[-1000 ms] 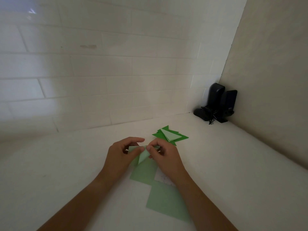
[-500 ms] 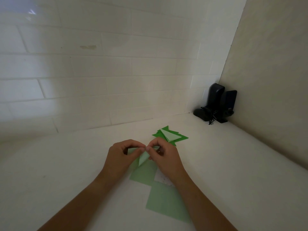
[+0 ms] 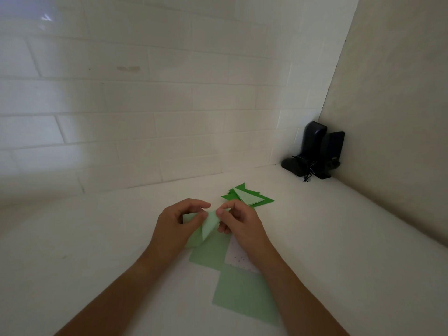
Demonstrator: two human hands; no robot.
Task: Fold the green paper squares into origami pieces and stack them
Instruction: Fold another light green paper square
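Both hands hold a pale green paper piece (image 3: pixel 209 226) above the bench (image 3: pixel 339 238): left hand (image 3: pixel 178 225) pinches its left part, right hand (image 3: pixel 240 224) apparently its top edge. Flat green squares (image 3: pixel 244 294) lie nearer; the folded stack (image 3: pixel 247 197) sits just beyond.

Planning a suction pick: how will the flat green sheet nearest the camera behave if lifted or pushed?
The sheet lies flush on the counter, so it is probably thin, very light, and hard to get under. It likely droops when lifted by one edge. A push would probably slide it, since nothing pins it.
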